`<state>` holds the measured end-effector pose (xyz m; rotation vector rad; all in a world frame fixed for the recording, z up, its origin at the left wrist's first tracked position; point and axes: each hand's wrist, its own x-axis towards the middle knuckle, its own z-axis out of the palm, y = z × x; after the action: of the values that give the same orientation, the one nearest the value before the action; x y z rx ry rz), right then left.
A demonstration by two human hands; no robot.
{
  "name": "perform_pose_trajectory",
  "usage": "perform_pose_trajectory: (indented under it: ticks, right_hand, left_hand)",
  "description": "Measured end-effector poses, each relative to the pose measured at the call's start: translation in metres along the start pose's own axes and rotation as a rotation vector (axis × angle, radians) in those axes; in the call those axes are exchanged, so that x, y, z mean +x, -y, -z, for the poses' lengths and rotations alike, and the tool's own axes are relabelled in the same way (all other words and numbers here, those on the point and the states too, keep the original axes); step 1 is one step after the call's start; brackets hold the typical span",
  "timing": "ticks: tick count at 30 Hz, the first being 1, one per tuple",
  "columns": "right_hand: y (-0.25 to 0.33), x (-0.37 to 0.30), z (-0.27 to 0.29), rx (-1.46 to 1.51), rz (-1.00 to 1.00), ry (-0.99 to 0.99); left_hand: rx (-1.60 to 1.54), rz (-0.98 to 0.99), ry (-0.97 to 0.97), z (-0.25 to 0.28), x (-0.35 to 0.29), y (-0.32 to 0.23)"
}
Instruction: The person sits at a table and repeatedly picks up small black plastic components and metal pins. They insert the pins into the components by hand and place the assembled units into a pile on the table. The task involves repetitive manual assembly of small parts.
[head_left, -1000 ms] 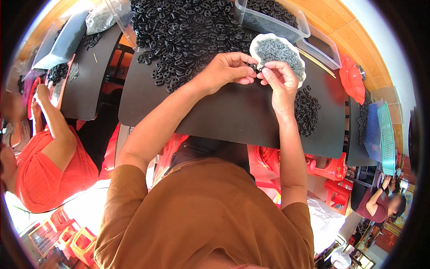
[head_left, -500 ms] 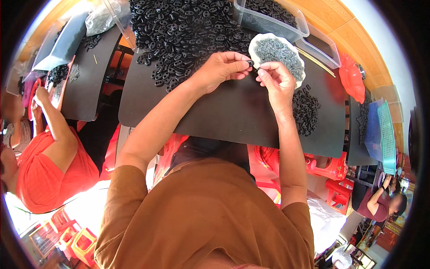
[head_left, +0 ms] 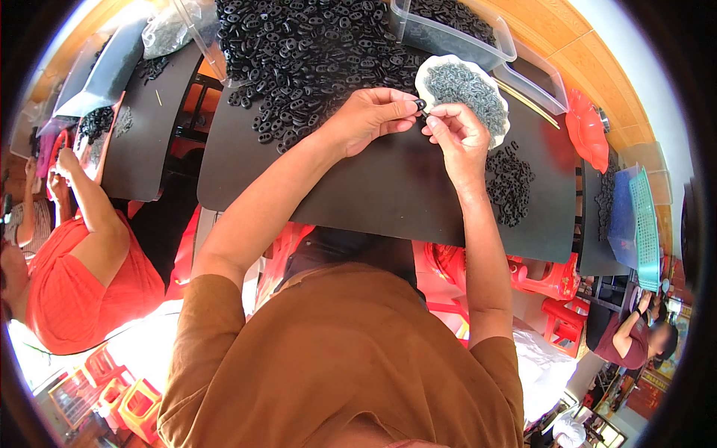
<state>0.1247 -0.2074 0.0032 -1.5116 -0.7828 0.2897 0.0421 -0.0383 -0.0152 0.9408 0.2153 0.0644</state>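
My left hand pinches a small black oval piece with holes between thumb and fingertips, over the dark table. Close against it, my right hand is closed in a pinch, its fingertips at the piece's lower edge. A tiny pale sliver shows between those fingertips, too small to name. Just beyond the right hand sits a white scalloped bowl heaped with small grey translucent bits. A large heap of similar black oval pieces covers the far left; a smaller black pile lies right of my right wrist.
Clear plastic bins stand at the far edge, with thin sticks beside them. A red petal-shaped dish and a green basket are at right. A person in red works at the left table; another person is at lower right.
The black piece has tipped up and shows more clearly in my left fingertips. My right fingertips have shifted slightly left, and the pale sliver now shows between them.
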Motion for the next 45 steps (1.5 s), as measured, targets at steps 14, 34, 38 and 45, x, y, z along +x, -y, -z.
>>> perform_pose_trajectory:
  ticks: [14, 34, 38, 45]
  right_hand:
    - [-0.0017, -0.0006, -0.0022, 0.054, 0.009, -0.016]
    - [-0.0003, -0.0010, -0.0028, 0.028, 0.027, -0.016]
    - [-0.0006, -0.0011, -0.0039, 0.040, 0.027, -0.020]
    - [-0.0006, -0.0010, -0.0029, 0.030, 0.021, -0.022]
  left_hand:
    - [-0.023, -0.019, -0.010, -0.0037, -0.0002, 0.0023]
    - [0.015, -0.007, -0.010, -0.0033, -0.0013, 0.0041]
    - [0.165, -0.088, -0.033, -0.0033, -0.0001, 0.0059]
    - [0.345, -0.166, -0.034, -0.0075, -0.0036, 0.0047]
